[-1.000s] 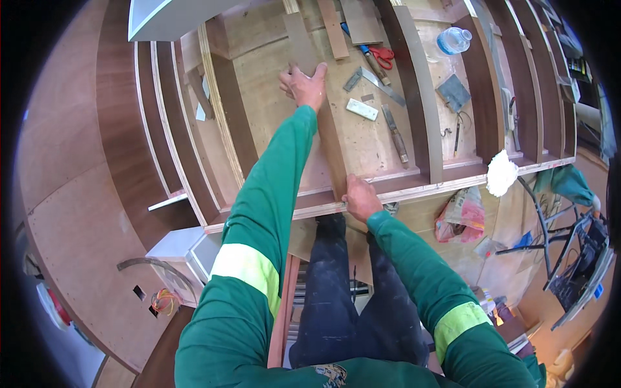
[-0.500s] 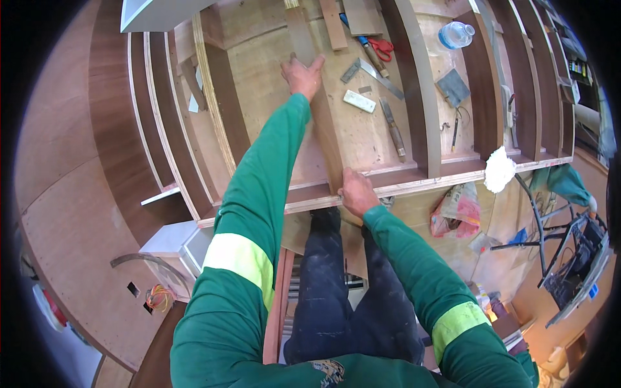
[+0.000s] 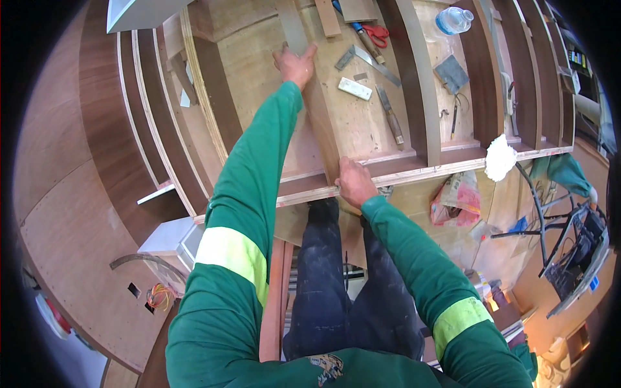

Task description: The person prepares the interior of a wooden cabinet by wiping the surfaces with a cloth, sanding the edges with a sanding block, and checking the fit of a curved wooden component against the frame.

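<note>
A long brown wooden board (image 3: 317,107) stands on edge inside a large wooden frame, running from the far side to the front rail (image 3: 414,173). My left hand (image 3: 295,67) straddles its top edge farther out, thumb on the right side and fingers on the left. My right hand (image 3: 356,183) is closed around the board's near end, where it meets the front rail; some of its fingertips are hidden. Right of the board, on the frame's plywood base, lie a try square (image 3: 369,63), a white block (image 3: 355,88) and a wooden-handled chisel (image 3: 391,116).
Red-handled scissors (image 3: 376,36) lie beside another wooden-handled tool farther back. A water bottle (image 3: 454,21) and a grey square pad (image 3: 451,74) sit between dividers to the right. A crumpled white wad (image 3: 501,158) rests on the front rail. A white box (image 3: 169,249) stands at left.
The view has shifted slightly, so the frame appears a little higher and farther left. Both hands keep their places on the board.
</note>
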A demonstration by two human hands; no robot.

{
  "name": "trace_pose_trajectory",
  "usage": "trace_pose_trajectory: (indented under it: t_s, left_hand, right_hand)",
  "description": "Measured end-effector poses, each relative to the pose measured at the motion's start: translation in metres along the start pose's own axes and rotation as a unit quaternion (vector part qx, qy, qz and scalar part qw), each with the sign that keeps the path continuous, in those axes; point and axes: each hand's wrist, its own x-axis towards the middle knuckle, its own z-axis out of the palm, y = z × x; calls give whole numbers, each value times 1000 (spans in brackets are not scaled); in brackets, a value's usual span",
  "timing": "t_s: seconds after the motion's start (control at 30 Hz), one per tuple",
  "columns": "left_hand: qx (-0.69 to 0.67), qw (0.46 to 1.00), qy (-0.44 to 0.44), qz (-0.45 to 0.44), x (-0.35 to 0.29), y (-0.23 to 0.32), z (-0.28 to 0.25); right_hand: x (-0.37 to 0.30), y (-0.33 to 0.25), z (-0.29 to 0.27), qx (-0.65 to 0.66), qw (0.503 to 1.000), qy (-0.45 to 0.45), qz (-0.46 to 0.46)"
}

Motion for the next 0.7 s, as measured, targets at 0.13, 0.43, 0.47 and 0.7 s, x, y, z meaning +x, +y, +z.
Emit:
trace_pose_trajectory:
  t_s: [0.13,0.43,0.47,0.7]
  left_hand:
    - [-49,995,-90,-16,0,3,-4]
    - [-60,993,-95,-45,6,3,-14]
    - [-52,994,-90,-29,5,4,-15]
    - [-54,995,-87,10,-13,19,14]
  right_hand:
    - [-1,3,-2,-5,1000,-12,13]
    - [3,-2,1,7,1000,-22,11]
    - [4,-2,1,6,1000,-23,13]
    - [-8,25,4,-41,998,9,37]
